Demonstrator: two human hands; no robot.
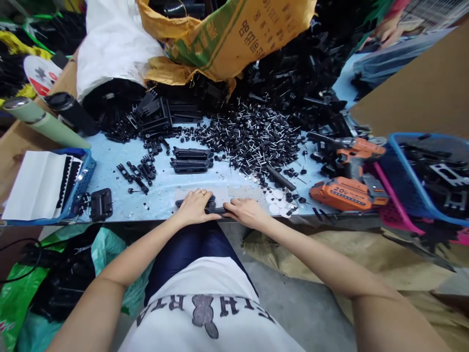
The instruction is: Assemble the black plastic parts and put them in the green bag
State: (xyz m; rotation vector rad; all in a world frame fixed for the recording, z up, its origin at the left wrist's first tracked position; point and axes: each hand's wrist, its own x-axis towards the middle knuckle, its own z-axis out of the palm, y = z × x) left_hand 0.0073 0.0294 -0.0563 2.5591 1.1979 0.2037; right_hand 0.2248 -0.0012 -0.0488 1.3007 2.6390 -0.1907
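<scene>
L hand (195,206) & R hand (246,213) pin black plastic part (212,206) flat at counter (161,190) edge, 6 o'clock. Fingers curled, pressing on its ends, apparently to steady it. Cordless drill (348,171) lies at 3 o'clock, pin pile (252,137) at 12, both w/in reach.

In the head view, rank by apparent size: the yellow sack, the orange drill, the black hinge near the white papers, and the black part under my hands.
1. yellow sack
2. orange drill
Unranked: black hinge and black part, since the left hand covers most of the part.
</scene>
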